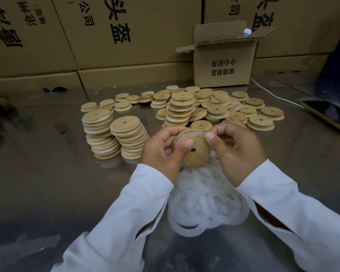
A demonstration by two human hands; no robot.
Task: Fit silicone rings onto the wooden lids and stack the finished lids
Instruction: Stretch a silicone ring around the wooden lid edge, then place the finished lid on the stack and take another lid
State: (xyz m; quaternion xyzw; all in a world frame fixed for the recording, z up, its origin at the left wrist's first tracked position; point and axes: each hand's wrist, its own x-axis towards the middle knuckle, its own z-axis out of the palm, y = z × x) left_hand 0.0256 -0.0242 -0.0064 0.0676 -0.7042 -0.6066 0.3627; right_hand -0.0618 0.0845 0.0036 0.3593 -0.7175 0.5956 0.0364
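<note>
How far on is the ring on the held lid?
Partly on: the ring hugs the upper edge of the lid, where the right hand pinches it; the left hand holds the lid. Lower edge hidden.

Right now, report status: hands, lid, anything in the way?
Left hand grips wooden lid. Right hand pinches silicone ring onto its rim. Finished stacks at left, loose rings beneath hands; nothing blocking.

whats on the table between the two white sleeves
In the head view, a pile of loose silicone rings lies between the left sleeve and the right sleeve.
</note>
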